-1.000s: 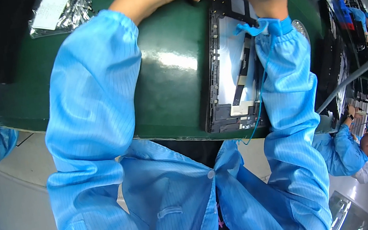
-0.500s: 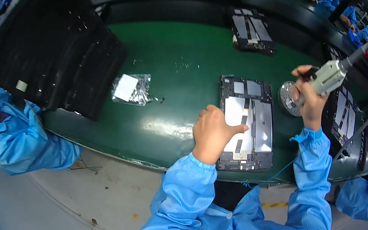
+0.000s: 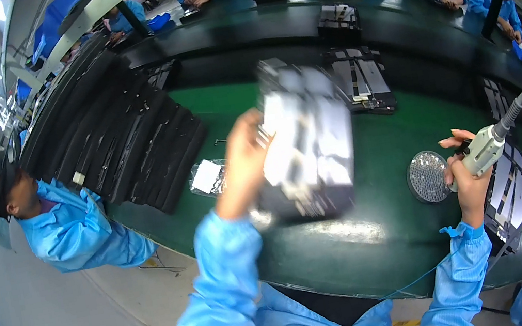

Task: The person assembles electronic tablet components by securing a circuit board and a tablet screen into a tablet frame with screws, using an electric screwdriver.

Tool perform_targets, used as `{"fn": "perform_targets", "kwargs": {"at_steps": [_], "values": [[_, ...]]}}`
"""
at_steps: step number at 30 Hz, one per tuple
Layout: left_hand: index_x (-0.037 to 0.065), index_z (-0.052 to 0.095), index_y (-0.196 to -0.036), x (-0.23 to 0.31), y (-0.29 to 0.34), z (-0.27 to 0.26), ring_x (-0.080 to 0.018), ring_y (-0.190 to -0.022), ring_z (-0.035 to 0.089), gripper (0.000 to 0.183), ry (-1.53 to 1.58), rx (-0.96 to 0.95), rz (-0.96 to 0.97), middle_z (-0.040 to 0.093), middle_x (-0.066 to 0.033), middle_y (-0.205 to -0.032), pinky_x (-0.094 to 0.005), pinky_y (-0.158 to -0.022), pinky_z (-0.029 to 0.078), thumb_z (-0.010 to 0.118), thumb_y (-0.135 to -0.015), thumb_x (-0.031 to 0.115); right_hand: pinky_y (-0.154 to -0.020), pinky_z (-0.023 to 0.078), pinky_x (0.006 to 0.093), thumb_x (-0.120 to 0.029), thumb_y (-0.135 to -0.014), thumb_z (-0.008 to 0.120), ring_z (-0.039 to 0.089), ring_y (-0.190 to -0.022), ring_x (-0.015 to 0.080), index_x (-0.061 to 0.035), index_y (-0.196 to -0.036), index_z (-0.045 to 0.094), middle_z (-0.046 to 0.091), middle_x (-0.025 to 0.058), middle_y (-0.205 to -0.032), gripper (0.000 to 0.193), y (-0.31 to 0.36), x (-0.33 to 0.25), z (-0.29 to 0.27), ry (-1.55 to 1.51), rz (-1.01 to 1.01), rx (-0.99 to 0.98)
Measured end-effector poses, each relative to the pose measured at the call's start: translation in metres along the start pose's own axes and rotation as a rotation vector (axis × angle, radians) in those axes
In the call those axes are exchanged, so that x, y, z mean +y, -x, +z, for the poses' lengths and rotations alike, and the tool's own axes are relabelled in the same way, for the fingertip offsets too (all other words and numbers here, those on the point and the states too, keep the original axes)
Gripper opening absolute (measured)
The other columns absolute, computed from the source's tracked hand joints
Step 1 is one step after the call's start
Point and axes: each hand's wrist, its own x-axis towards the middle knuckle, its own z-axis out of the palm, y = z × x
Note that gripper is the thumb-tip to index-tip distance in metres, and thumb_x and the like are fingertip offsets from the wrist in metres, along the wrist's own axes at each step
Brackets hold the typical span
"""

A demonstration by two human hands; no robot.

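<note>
My left hand [image 3: 245,159] grips the left edge of an opened tablet [image 3: 311,134], a black frame with pale silvery panels inside. The tablet is raised over the bench and smeared by motion. At the right, my right hand [image 3: 473,190] is wrapped round a pale electric screwdriver [image 3: 485,151], one or more fingers stretched out along its far side. A grey cable runs from the tool up to the right. Close to that hand's left lies a round dish [image 3: 428,178] with a dimpled, glittering surface.
The green bench [image 3: 384,239] carries another opened tablet [image 3: 361,80] beyond mine and one [image 3: 507,191] at the right. A stack of black panels [image 3: 124,130] stands left, beside a clear bag with a white label [image 3: 208,176]. A person [image 3: 64,223] sits left; several work across the bench.
My left hand has lifted the tablet off the bench and carried it up and away from me. My right hand keeps the screwdriver beside the dish. The head view has shifted.
</note>
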Motion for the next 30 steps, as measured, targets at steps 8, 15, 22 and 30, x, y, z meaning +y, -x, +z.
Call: {"fn": "perform_targets", "kwargs": {"at_steps": [8,15,22,30], "values": [[-0.005,0.06,-0.119,-0.161,-0.215,-0.104,-0.0154,-0.088,0.061,0.049,-0.135,0.15,-0.35,0.068,-0.0086,-0.1,-0.0315,-0.08,0.049,0.061,-0.097,0.038,-0.049,0.042,0.02,-0.018,-0.081,0.062,0.05,-0.052,0.0063,0.0078,-0.129,0.052,0.067,0.0137,-0.093,0.055,-0.009,0.007,-0.001,-0.186,0.056,-0.056],[-0.007,0.056,-0.126,-0.237,-0.279,-0.112,-0.021,-0.097,0.063,0.06,-0.486,-0.109,-0.463,0.066,-0.0164,-0.112,-0.0325,-0.086,0.05,0.065,-0.093,0.042,-0.059,0.049,0.0227,-0.009,-0.085,0.067,0.058,-0.064,0.0092,0.0055,-0.126,0.056,0.065,0.0142,-0.105,0.045,-0.008,0.002,-0.006,-0.058,0.024,0.036],[0.008,0.068,-0.097,-0.216,-0.248,0.023,-0.0347,-0.081,0.061,0.023,-1.144,0.197,0.531,0.063,-0.0149,-0.092,-0.0441,-0.069,0.053,0.056,-0.09,0.026,-0.057,0.045,0.0206,-0.001,-0.08,0.069,0.056,-0.064,0.0055,0.0059,-0.123,0.058,0.066,0.0088,-0.094,0.045,-0.005,0.001,-0.009,-0.073,0.055,0.146],[-0.011,0.064,-0.116,-0.183,-0.232,0.149,-0.0361,-0.109,0.065,0.089,-0.551,-0.292,-0.401,0.067,-0.0252,-0.116,-0.0386,-0.095,0.049,0.083,-0.064,0.06,-0.064,0.05,0.0234,-0.001,-0.078,0.078,0.061,-0.07,0.0061,0.0031,-0.107,0.066,0.067,0.0019,-0.078,0.032,-0.009,0.0,0.006,0.062,-0.093,0.124]]}}
